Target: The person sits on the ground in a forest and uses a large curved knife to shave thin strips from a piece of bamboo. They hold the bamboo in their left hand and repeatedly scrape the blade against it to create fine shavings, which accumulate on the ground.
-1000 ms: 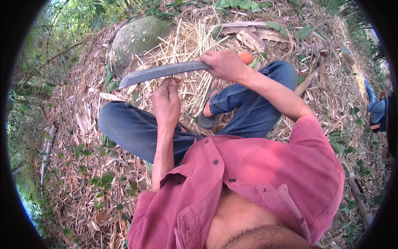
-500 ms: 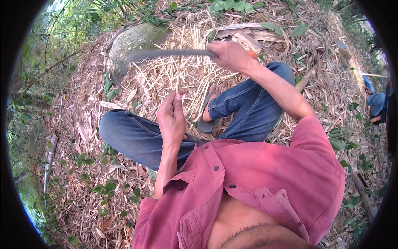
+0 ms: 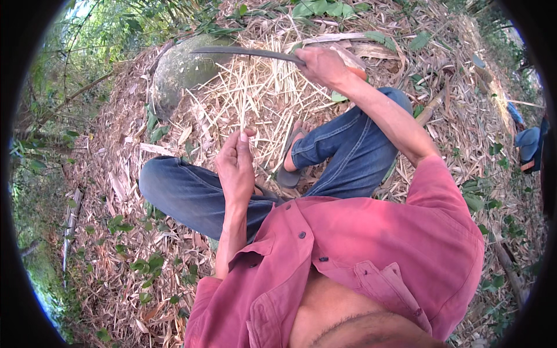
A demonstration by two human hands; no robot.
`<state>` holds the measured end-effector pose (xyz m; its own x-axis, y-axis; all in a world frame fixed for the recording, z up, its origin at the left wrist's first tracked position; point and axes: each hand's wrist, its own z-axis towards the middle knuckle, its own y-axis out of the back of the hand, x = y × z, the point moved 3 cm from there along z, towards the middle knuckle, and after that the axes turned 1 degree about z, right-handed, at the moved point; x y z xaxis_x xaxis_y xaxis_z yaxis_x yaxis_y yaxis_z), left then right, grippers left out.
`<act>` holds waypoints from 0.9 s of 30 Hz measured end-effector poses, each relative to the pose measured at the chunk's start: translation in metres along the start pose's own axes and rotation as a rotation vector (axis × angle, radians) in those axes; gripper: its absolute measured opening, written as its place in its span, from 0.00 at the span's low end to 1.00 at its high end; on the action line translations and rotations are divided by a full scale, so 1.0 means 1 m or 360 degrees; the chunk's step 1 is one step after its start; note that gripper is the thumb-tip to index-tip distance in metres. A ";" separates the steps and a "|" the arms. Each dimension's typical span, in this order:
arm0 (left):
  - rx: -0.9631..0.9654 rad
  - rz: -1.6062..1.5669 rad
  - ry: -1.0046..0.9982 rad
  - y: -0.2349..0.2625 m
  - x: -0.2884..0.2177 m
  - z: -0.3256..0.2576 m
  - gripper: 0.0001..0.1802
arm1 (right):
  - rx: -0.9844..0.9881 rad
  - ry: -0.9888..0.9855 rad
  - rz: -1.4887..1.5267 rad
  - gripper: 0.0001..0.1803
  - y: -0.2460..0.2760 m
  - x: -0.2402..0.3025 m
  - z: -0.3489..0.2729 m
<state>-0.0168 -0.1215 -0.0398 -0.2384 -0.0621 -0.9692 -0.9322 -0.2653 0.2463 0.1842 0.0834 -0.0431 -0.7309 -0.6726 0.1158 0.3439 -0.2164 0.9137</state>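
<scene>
Hemmed in at the far left by a grey-green boulder (image 3: 184, 72), on the near side by bent legs (image 3: 185, 188) in blue jeans. Open between the left hand (image 3: 235, 159) and the right hand (image 3: 324, 66), above a scatter of pale strips (image 3: 284, 87) on the leaf litter (image 3: 119, 180).

Countable: two hands, one long dark blade (image 3: 249, 53), one boulder, one thin strip (image 3: 243, 113) held up; loose strips too tangled to number.

Closed around the right end of the blade with the right hand, fingers curled; nearly level, pointing left across the boulder in view. Just beyond that wrist, partly hidden, an orange piece (image 3: 361, 74). Pinched between thumb and fingers of the left hand, nearer and farther left: the thin strip, aimed toward the far side. Touching or apart at the strip's far end and the blade: cannot tell.
</scene>
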 end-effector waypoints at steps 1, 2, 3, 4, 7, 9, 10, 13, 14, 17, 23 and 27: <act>0.0013 0.0003 0.0010 -0.001 0.001 0.000 0.15 | 0.0052 -0.0030 0.0005 0.11 0.000 0.004 -0.001; 0.0026 0.0006 0.0021 -0.003 0.002 0.000 0.15 | 0.0105 -0.0061 0.0010 0.11 -0.001 0.007 -0.001; 0.0000 0.0043 -0.0024 -0.003 0.006 0.005 0.14 | 0.0058 0.0019 0.0030 0.11 -0.001 0.009 0.001; -0.0001 -0.0015 -0.0011 -0.003 0.005 0.003 0.14 | 0.0134 -0.0047 0.0045 0.11 -0.002 0.008 0.002; 0.0004 -0.0103 0.0023 -0.003 0.002 0.000 0.14 | 0.0097 -0.0063 0.0071 0.10 0.002 -0.003 0.013; 0.0019 -0.0045 0.0030 -0.003 0.002 0.005 0.14 | 0.0260 -0.0179 0.0062 0.10 -0.007 -0.004 0.003; 0.0006 -0.0064 0.0032 -0.003 0.003 0.004 0.14 | 0.0339 -0.0235 0.0056 0.10 -0.007 -0.001 0.002; 0.0003 -0.0264 0.0073 -0.004 0.005 0.000 0.14 | 0.0351 -0.0249 -0.0018 0.10 -0.001 0.000 0.013; 0.0045 -0.0268 0.0085 -0.005 0.004 0.000 0.14 | 0.0372 -0.0270 -0.0038 0.10 -0.003 -0.002 0.009; 0.0084 -0.0309 0.0066 -0.006 0.000 0.006 0.13 | 0.0224 -0.0143 0.0016 0.10 -0.006 -0.007 0.006; 0.0068 -0.0318 0.0071 -0.005 0.005 0.004 0.13 | -0.0060 -0.0011 -0.0044 0.11 -0.002 -0.013 0.010; 0.0089 -0.0348 0.0120 -0.005 0.012 0.001 0.13 | 0.0123 0.0043 0.0047 0.09 0.002 0.006 -0.002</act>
<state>-0.0153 -0.1198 -0.0531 -0.0100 -0.0814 -0.9966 -0.9735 -0.2268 0.0283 0.1815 0.0775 -0.0417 -0.7046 -0.6970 0.1332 0.3176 -0.1419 0.9375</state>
